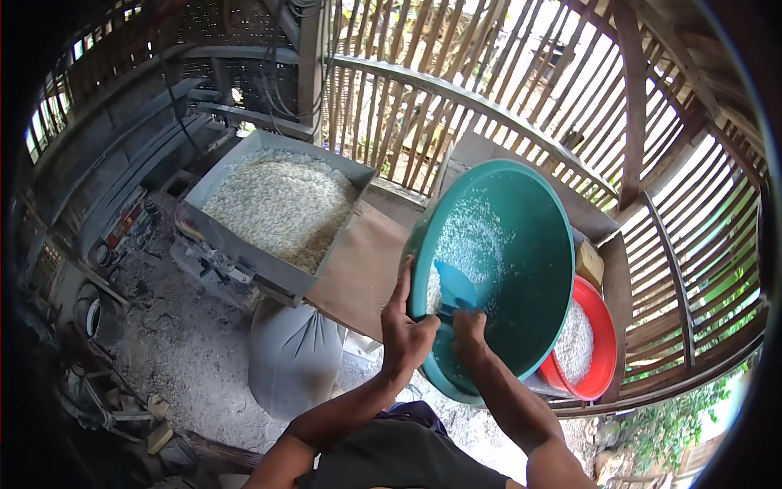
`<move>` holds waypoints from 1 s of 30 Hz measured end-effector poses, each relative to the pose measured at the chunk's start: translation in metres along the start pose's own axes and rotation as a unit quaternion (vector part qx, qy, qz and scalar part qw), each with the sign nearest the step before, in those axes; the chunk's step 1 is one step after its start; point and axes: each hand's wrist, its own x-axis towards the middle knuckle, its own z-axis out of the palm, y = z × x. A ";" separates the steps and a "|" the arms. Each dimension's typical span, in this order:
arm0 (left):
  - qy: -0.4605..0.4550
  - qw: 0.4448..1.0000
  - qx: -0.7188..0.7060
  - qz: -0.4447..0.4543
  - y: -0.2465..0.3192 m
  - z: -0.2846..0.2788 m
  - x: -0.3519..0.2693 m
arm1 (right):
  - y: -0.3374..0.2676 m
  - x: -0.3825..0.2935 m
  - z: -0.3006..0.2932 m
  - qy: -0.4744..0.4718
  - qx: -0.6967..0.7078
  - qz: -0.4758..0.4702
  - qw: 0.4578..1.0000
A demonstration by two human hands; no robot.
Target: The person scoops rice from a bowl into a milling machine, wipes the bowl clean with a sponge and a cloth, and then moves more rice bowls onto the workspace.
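A large green plastic basin (531,244) is tilted steeply to the left in front of me. My left hand (410,333) grips its left rim. Inside the basin, my right hand (469,333) is closed around the handle of a blue plastic scoop (455,284). White grains (433,290), which look like soaked rice, are gathered along the low left side by the scoop. More grains (473,226) cling thinly to the basin's inner wall. To the left, a metal hopper (244,238) holds a broad heap of whitish grain (281,202).
A brown board (366,257) lies between hopper and basin. Under the hopper hangs a bulging pale cloth sack (296,360). At the right stands a red basin (602,348) with white grain (574,345). A wooden slat wall (476,91) runs behind; machine parts (131,223) lie left.
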 end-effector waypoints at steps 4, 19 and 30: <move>-0.003 0.999 0.036 0.010 0.003 -0.013 -0.007 | -0.021 0.025 0.032 -0.060 0.266 0.171 0.947; 0.113 0.991 -0.064 -0.038 0.014 -0.042 0.011 | -0.042 0.084 0.018 -0.070 0.327 0.092 0.938; 0.143 0.986 -0.061 -0.067 0.001 -0.042 0.008 | -0.236 0.041 0.061 -0.227 0.129 -0.197 0.945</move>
